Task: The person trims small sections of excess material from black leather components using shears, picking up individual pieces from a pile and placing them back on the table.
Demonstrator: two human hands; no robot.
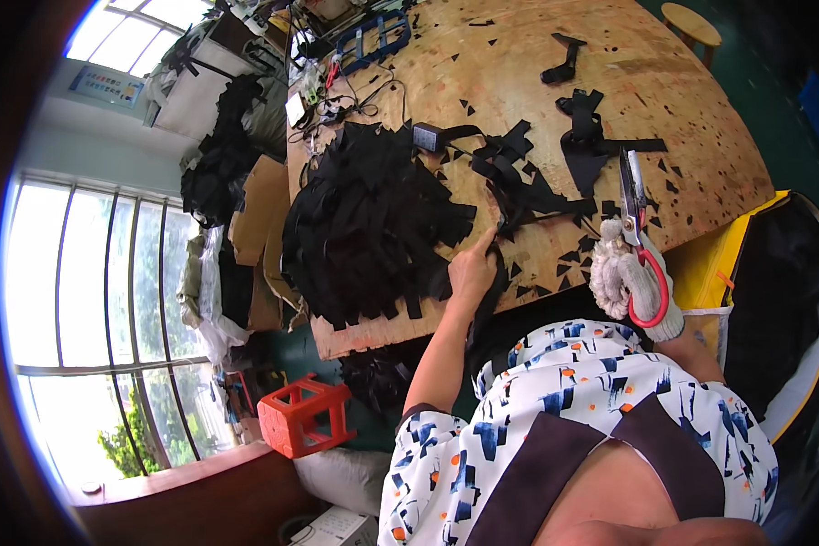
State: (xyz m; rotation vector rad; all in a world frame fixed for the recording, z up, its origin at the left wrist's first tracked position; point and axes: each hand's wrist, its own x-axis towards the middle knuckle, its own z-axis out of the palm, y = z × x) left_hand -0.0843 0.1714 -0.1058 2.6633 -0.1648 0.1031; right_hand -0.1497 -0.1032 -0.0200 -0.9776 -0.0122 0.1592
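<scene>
Clock directions are being read from the bare left hand (pixel 471 277), which is holding its index finger outstretched at black fabric strips (pixel 528 199) lying toward 1 o'clock; whether it is gripping one cannot be told. At 3 o'clock, the gloved right hand (pixel 621 278) is clasping red-handled scissors (pixel 631 223), blades pointing toward 12. A heap of black pieces (pixel 364 227) is lying at 10 o'clock on the wooden table (pixel 519 82). Misjudged blades could be endangering the unprotected left fingers; overlapping strips could be snagging, causing stray cuts.
</scene>
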